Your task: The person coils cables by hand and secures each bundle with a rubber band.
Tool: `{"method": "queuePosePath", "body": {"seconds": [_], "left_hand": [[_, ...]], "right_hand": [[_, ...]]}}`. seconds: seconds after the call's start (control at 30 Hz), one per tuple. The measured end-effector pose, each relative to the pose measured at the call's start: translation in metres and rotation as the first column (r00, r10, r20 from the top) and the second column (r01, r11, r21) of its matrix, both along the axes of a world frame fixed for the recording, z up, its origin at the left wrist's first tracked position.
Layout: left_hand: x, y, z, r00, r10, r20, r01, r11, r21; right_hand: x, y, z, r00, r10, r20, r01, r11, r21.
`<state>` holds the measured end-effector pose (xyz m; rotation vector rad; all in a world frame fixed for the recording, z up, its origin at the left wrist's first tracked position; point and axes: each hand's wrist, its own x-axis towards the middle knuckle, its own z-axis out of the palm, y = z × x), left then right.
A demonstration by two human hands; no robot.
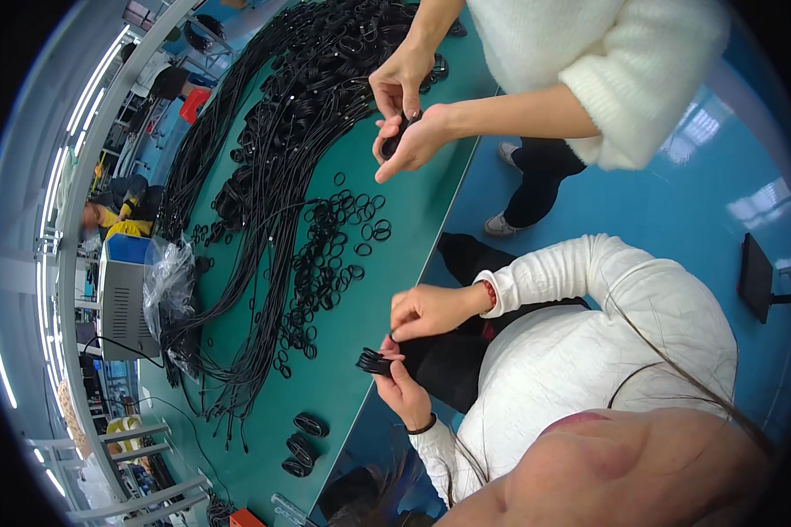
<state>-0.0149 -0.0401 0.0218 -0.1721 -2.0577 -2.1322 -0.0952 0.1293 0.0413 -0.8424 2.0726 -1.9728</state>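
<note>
Nearest: the person's head [642,474], lower right.
Coil [373,361]: clasped in the left hand [404,393] over the worktop's [404,211] edge, long axis pointed roughly toward the rings [302,266]; black, smooth, looped.
Right hand [431,311]: just beside it, fingertips pinched; what is gripped cannot be told.
Rings: thin, round, scattered.
Cables [264,272]: long, slim, massed beyond.

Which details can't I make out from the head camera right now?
All in the head view:
Black loops: partly covered by the left hand.
Anything at the right hand's fingertips: too small.
Grey box: partly behind clear plastic.
Cable pile: cut off by top edge.
</note>
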Motion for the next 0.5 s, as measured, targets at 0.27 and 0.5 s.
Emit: {"method": "queuePosePath", "body": {"seconds": [0.27, 0.5], "left_hand": [[0.004, 0.014, 0.005, 0.998, -0.011, 0.067, 0.008, 0.999, 0.044], [0.002, 0.026, 0.015, 0.996, 0.081, 0.047, -0.066, 0.96, -0.272]], "right_hand": [[0.009, 0.008, 0.002, 0.98, 0.17, 0.106, -0.182, 0.977, 0.11], [0.014, 0.017, 0.012, 0.984, -0.009, -0.179, 0.074, 0.929, 0.362]]}}
